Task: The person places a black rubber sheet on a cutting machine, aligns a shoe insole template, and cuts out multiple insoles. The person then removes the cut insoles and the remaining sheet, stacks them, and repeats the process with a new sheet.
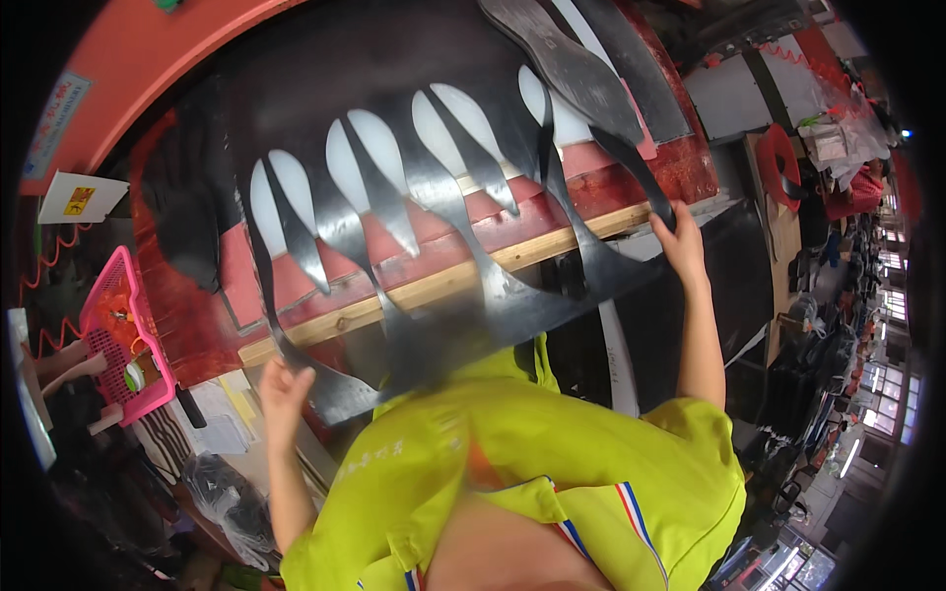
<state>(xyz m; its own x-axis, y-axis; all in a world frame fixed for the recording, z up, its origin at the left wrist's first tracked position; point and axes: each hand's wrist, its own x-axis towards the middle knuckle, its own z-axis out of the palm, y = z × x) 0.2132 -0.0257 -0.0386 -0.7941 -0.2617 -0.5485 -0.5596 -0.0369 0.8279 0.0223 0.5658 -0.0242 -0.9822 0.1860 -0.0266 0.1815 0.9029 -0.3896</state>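
Observation:
Both my hands hold a black sheet full of long curved cut-outs, its narrow strips running away from me. White patches and pinkish red show through the gaps. At the near left corner, the fingers of my left hand are closed on the sheet's edge. My right hand grips a dark strip at the sheet's right side. The near part of the sheet hangs in front of my body and is blurred. Beyond it, at the far right, lies a dark sole-shaped piece.
A wooden bar runs along the near edge of the red worktop. A red-orange machine part arches over the far left. To the left is a pink basket with small items; a clear plastic bag lies nearer me.

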